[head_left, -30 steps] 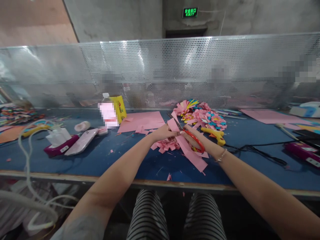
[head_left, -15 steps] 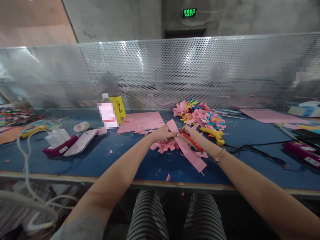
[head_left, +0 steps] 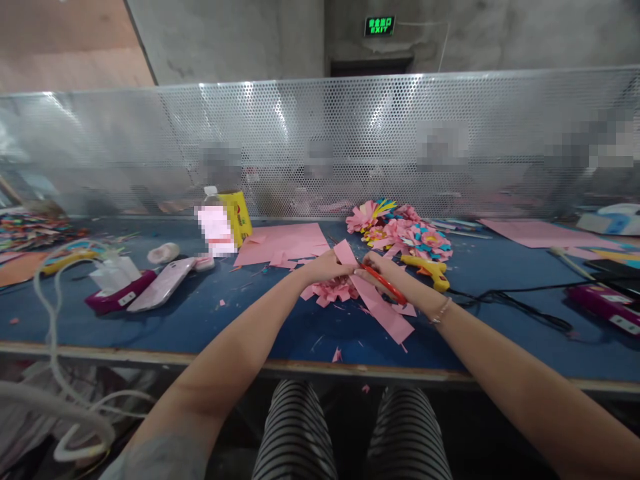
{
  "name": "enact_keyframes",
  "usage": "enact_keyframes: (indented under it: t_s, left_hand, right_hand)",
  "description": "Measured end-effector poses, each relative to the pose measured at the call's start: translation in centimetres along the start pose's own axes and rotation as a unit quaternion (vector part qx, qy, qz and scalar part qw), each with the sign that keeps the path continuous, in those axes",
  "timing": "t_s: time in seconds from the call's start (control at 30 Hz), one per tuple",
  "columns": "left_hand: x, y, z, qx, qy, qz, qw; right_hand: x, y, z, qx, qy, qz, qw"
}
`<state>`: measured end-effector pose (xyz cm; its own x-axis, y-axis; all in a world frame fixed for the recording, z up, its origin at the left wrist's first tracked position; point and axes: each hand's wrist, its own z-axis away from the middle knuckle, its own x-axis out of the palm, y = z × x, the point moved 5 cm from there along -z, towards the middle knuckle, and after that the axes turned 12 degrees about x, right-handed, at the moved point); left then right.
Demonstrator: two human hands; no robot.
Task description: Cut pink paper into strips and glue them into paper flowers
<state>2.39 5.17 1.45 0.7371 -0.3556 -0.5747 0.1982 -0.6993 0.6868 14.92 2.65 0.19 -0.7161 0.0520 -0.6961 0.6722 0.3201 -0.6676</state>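
Observation:
Pinched in my left hand [head_left: 327,267] is a long strip of pink paper [head_left: 383,310], which slants down to the right over the blue table. My right hand [head_left: 383,267] is closed around a pair of scissors with red handles [head_left: 385,285]. The blades are at the strip's edge, close to my left fingers, and are mostly hidden. Below my left hand lies a heap of cut pink paper pieces [head_left: 333,291]. Behind both hands rests a pile of pink, blue and yellow paper flowers [head_left: 405,230].
A yellow glue gun [head_left: 433,272] lies right of my right hand, its black cord running right. Pink sheets [head_left: 290,241] lie behind my left hand. Further left are a bottle [head_left: 216,230], a phone [head_left: 163,285] and a purple power strip [head_left: 120,293]. A perforated metal screen [head_left: 300,147] bounds the back.
The red scissor handles have spread slightly apart in my right hand. My left hand and the pink strip stay nearly in place.

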Motion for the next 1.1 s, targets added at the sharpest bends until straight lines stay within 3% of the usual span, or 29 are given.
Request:
enact_keyframes:
  t_s: [0.3, 0.53, 0.87, 1.1]
  left_hand:
    - [-0.1, -0.2, 0.1, 0.011, -0.010, -0.038, 0.999]
    - [0.1, -0.6, 0.2, -0.018, -0.014, -0.029, 0.999]
    - [0.1, -0.2, 0.1, -0.051, -0.007, -0.010, 0.999]
    - [-0.1, -0.1, 0.2, -0.079, 0.034, 0.030, 0.996]
  right_hand:
    - [-0.1, -0.8, 0.6, 0.032, -0.021, -0.012, 0.999]
    - [0.2, -0.1, 0.4, 0.037, -0.039, -0.004, 0.999]
    - [0.2, 0.7, -0.4, -0.008, 0.008, 0.004, 1.000]
    - [-0.1, 0.4, -0.2, -0.014, 0.028, 0.000, 1.000]
